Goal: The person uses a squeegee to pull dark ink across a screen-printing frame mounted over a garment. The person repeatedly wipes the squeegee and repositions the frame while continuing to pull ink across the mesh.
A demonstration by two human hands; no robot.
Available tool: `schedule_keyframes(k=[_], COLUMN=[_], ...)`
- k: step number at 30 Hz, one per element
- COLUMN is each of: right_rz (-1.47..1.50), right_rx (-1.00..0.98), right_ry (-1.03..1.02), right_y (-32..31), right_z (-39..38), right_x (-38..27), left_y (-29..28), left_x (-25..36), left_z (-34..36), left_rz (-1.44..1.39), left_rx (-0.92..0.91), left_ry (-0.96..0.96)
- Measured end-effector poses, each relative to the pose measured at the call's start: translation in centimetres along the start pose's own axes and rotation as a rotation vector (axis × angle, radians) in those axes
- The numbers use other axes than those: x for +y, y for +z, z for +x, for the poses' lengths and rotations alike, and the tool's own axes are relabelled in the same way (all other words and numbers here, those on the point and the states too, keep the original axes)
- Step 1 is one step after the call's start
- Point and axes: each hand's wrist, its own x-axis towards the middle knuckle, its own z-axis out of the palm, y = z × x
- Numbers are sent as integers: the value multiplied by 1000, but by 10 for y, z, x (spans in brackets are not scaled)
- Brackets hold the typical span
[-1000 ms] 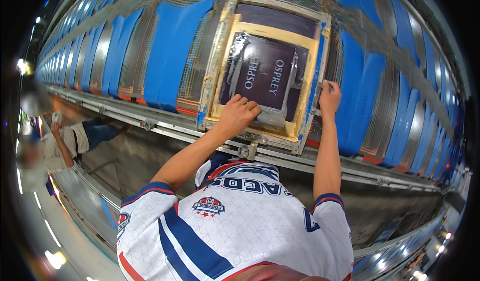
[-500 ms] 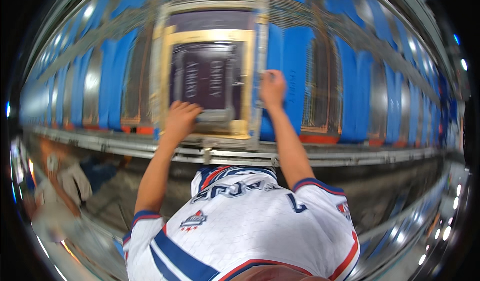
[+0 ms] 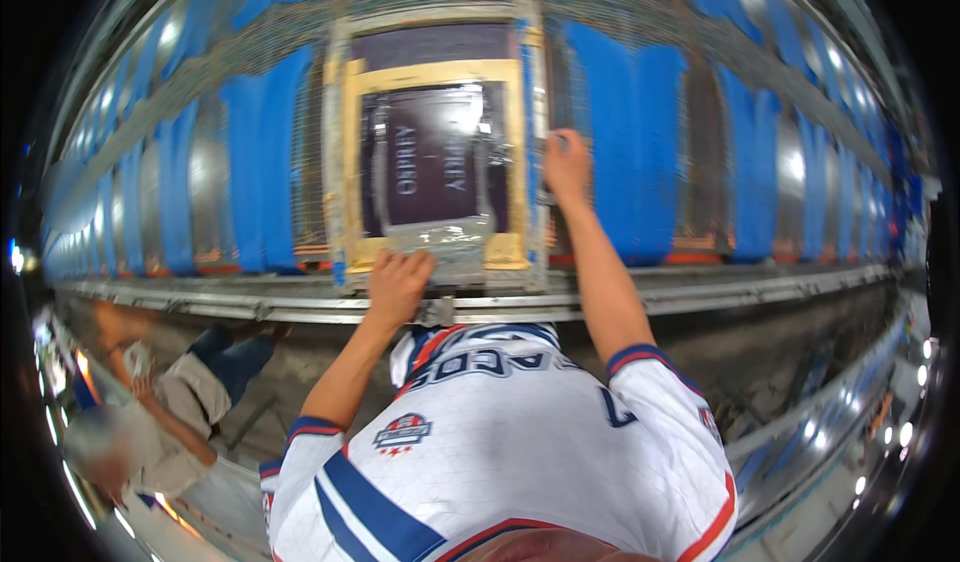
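A screen-printing frame [image 3: 337, 202] with a pale rim and yellow tape border lies flat on the long table in front of me. Inside the tape is its dark screen [image 3: 420, 152], which bears lettering and is edged with clear shiny tape. My left hand [image 3: 397, 287] is at the frame's near side, with bent fingers hooked over the rim. At the right rim is my right hand [image 3: 567, 167], closed around the edge with thumb and forefinger curled together. The undersides of both hands are hidden.
Blue fabric panels [image 3: 635, 152] lie in a row along the table, with bare shiny strips between them. A metal rail [image 3: 700, 300] follows the near edge. Another person [image 3: 185, 392] in a beige top is at the lower left, beyond the rail.
The frame has shifted left against the blue panels, uncovering a dark strip at its right. My left hand has come nearer along the near rim; my right hand stays at the right side.
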Motion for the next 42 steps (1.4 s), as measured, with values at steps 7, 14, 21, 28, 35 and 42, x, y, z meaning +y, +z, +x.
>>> schedule_keyframes(k=[7, 14, 21, 28, 35, 42], right_rz=[-109, -83, -12, 50, 29, 27], right_rx=[-117, -79, -28, -36, 15, 6], right_ry=[108, 130, 146, 186, 110, 131], right_y=[-13, -17, -9, -7, -5, -5], right_z=[-1, -2, -4, -8, 0, -2], right_x=[-17, -19, -16, -19, 2, -9], left_y=[0, -45, -30, -23, -23, -27], left_x=[-89, -134, -150, -59, -101, -161], left_z=[124, 220, 258, 81, 153, 252], left_rz=[136, -49, 17, -55, -87, 13], left_rx=[161, -91, -168, -217, -88, -51], left_ry=[88, 69, 45, 53, 65, 91])
